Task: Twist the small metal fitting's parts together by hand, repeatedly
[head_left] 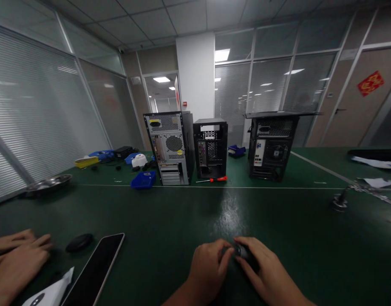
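Observation:
My right hand [264,265] curls round a small dark object [242,251] with a greyish shiny part, just above or on the green table; its kind I cannot make out. Close against it on the left is my left hand [211,263], thumb and forefinger pinched together at the object's near end. Whatever lies between those fingertips, if anything, is too small to tell. My palms hide part of the dark object.
Computer cases [174,148] stand across the table, with a red screwdriver [218,179] and blue tray [143,180] nearby. At left are another person's hands [20,259], a black mouse [80,242] and a phone [95,270]. A metal fitting [340,202] stands at right.

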`<action>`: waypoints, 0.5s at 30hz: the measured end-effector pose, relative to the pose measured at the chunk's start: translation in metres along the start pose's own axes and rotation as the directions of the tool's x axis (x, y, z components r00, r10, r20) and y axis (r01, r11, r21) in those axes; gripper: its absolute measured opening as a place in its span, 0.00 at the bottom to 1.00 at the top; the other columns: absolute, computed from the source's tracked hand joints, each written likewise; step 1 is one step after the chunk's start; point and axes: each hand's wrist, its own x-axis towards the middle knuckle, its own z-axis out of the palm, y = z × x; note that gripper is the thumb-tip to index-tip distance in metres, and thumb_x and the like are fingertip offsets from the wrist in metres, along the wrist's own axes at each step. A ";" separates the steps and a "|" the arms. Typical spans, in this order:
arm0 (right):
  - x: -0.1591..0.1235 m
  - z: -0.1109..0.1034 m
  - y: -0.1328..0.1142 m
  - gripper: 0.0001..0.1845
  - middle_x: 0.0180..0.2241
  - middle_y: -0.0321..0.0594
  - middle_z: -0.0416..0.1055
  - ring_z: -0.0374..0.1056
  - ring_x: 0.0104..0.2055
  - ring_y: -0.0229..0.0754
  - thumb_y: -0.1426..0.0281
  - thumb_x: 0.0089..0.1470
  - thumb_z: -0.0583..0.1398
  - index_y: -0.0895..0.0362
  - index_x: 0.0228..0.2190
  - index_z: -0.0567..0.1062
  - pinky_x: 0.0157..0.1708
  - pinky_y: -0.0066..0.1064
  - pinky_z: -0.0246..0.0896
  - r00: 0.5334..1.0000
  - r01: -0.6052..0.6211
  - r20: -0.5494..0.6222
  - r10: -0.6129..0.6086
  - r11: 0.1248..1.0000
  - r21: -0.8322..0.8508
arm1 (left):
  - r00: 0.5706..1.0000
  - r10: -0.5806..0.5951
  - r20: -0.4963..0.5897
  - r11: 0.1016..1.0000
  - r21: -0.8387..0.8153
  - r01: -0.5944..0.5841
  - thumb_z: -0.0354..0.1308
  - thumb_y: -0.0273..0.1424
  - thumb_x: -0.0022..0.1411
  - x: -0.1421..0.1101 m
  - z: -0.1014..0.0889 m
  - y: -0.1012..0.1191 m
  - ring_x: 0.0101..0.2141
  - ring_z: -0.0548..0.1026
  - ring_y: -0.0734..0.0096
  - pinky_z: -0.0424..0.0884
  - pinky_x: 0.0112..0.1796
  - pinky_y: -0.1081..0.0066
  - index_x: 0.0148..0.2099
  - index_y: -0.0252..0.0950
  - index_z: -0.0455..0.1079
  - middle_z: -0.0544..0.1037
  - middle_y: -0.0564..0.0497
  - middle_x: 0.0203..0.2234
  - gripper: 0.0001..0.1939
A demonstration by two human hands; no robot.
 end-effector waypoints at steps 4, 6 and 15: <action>-0.001 0.000 -0.002 0.16 0.45 0.44 0.73 0.71 0.46 0.40 0.63 0.62 0.54 0.53 0.49 0.72 0.48 0.34 0.69 0.999 0.004 0.052 -0.005 1.000 0.006 | 0.998 0.048 0.035 0.999 -0.017 -0.047 0.52 0.38 0.70 -0.001 0.002 -0.002 0.29 0.75 0.71 0.64 0.32 0.73 0.45 0.44 0.76 0.79 0.55 0.29 0.12; -0.001 -0.001 -0.002 0.15 0.44 0.44 0.73 0.71 0.46 0.40 0.63 0.62 0.54 0.53 0.47 0.72 0.47 0.34 0.70 1.000 0.011 0.025 -0.011 1.000 -0.006 | 0.999 0.041 0.023 0.999 -0.022 -0.041 0.52 0.37 0.69 0.000 0.003 -0.003 0.28 0.75 0.71 0.64 0.32 0.73 0.48 0.44 0.75 0.79 0.55 0.29 0.11; -0.001 -0.002 -0.004 0.13 0.44 0.42 0.73 0.71 0.45 0.39 0.65 0.62 0.54 0.52 0.46 0.72 0.45 0.32 0.70 0.997 0.077 0.003 -0.077 0.995 -0.068 | 0.999 0.019 0.051 1.000 0.022 -0.020 0.57 0.37 0.67 -0.001 0.003 -0.004 0.28 0.74 0.71 0.63 0.31 0.73 0.47 0.44 0.76 0.77 0.56 0.27 0.09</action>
